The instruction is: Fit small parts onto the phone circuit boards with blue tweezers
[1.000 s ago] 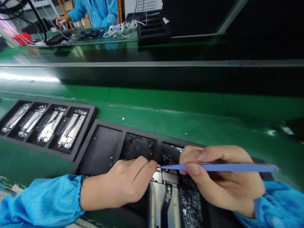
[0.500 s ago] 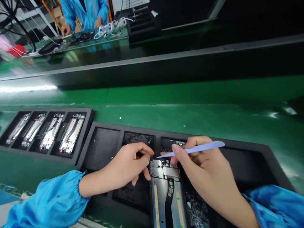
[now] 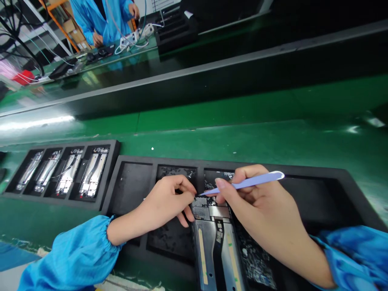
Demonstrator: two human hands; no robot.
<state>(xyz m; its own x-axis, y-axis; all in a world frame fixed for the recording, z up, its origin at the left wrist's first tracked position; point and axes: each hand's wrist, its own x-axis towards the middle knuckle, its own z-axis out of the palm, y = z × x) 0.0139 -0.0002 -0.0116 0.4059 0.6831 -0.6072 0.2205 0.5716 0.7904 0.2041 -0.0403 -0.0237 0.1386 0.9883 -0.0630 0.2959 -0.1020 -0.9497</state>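
An opened phone frame point(image 3: 216, 242) with its boards and flex cable showing lies in a slot of the black foam tray point(image 3: 327, 198) in front of me. My left hand point(image 3: 165, 204) rests on the tray, fingers pinched together at the frame's top left corner; what they pinch is too small to see. My right hand point(image 3: 263, 210) holds a pale blue plastic pry stick point(image 3: 245, 182) like a pen. Its pointed tip touches the top of the frame, right beside my left fingertips.
A second black foam tray point(image 3: 112, 161) to the left holds several more phone frames point(image 3: 92, 173). Behind lies the green bench surface point(image 3: 242, 137), then a dark conveyor belt point(image 3: 212, 85). Across the line, a person in a blue coat point(image 3: 100, 18) stands among cables and a power strip point(image 3: 133, 36).
The view has swung and pulled back, so more of the frame shows. My right hand tilted the stick's rear end upward. My left fingers curled tighter at the frame's corner.
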